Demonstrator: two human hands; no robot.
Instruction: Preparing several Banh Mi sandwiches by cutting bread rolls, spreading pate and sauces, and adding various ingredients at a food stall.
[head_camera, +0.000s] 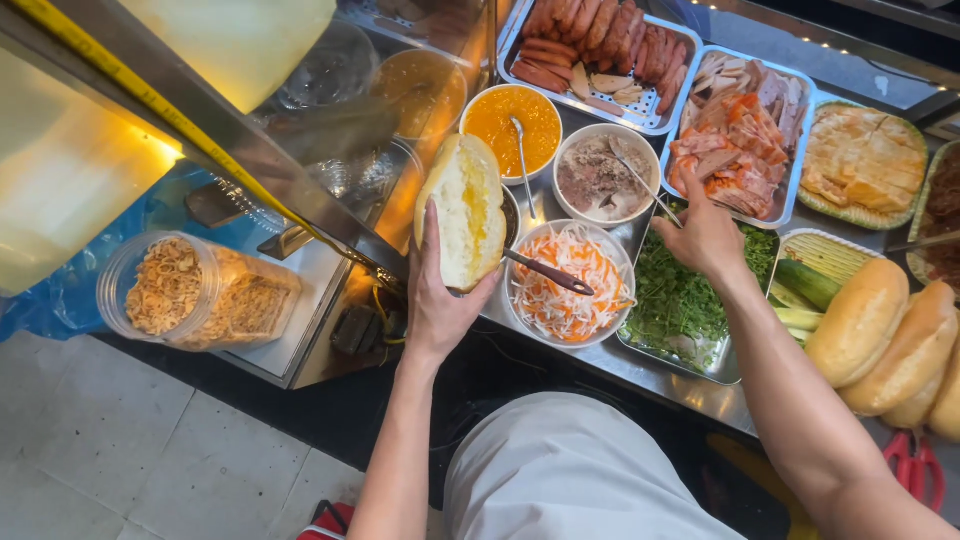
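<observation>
Nearest the person, the left hand (437, 300) holds a split baguette roll (462, 212) upright, its grip wrapped around the lower end, the cut side open and showing white crumb with a yellow smear. Just at three o'clock from that roll sits a white bowl of shredded carrot and radish (566, 285) with a dark-handled utensil (547, 272) lying across its rim. Farther toward three o'clock, the right hand (706, 238) hovers over a steel tray of green herbs (680, 300), fingers bunched and pointing toward twelve o'clock at the tray of sliced pink meats (737, 140); whether they pinch anything I cannot tell. Whole loaves (880, 340) lie at the bench's four o'clock edge, with cucumber pieces (805, 285) beside them. At nine o'clock, a clear plastic jar of fried shallots (195, 290) lies on its side. Beyond the roll, at twelve o'clock, stand a bowl of orange sauce (513, 125) with a spoon and a bowl of grey pâté (603, 175). Farthest back is a tray of red sausages (590, 40), and at two o'clock a basket of yellow omelette (862, 160).
</observation>
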